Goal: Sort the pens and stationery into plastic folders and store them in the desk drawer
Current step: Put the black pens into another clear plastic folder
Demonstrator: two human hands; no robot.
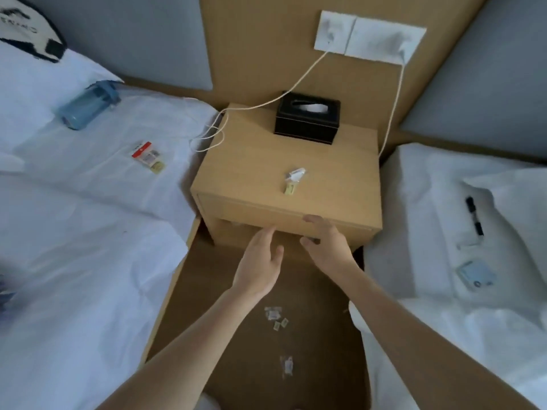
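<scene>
Both hands are down at the front of the drawer [284, 216] in the middle of the frame, so the storing end of the job looks to be in hand rather than the sorting. The left hand [260, 261] hangs just below the drawer's lower edge with its fingers [266, 235] straight and loosely together, holding nothing. The right hand [325, 241] rests against the drawer front, fingers extended with the tips curving at the lower edge; whether they have hooked under it I cannot tell. The drawer looks closed or nearly so. A small packet [293, 180] lies on top of the bench [242, 161], another packet [149, 157] on the bed at left, a black pen [474, 216] and a pale blue case [476, 275] on the bed at right, and little scraps [275, 316] on the floor. I'd say the next move calls for a firm hold under the drawer's edge and a straight pull or push.
</scene>
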